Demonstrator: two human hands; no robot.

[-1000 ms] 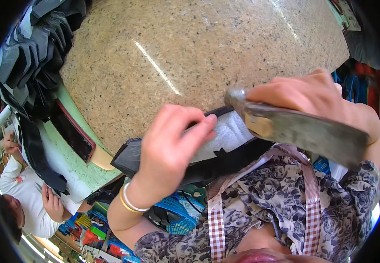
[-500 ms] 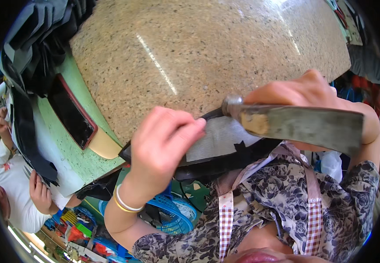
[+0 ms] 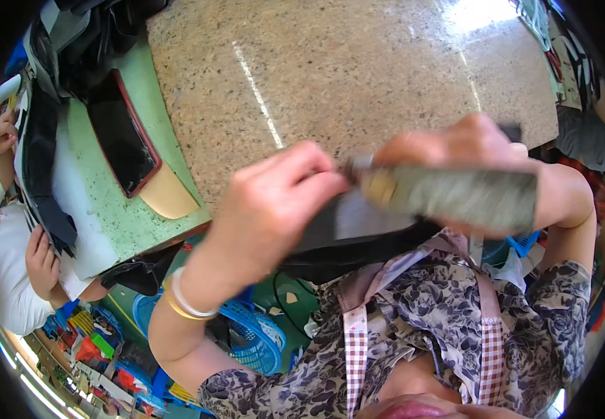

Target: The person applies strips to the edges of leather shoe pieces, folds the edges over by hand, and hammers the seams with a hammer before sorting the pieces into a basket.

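Left hand (image 3: pixel 280 192) was pinched on the upper edge of a black piece (image 3: pixel 319 228), piece lay at the stone slab's (image 3: pixel 344 84) near edge, pale grey patch (image 3: pixel 371 216) on its face, right hand (image 3: pixel 460 148) gripped a scuffed grey hammer (image 3: pixel 460 199).

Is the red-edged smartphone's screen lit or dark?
Dark: the smartphone lies screen up, its glass black with no glowing display.

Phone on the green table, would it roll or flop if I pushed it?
The phone would probably slide rather than roll, since it lies flat on the green table. It looks stiff, with straight sides, so it likely wouldn't flop. Its shiny dark front looks like glass, so it might crack if dropped.
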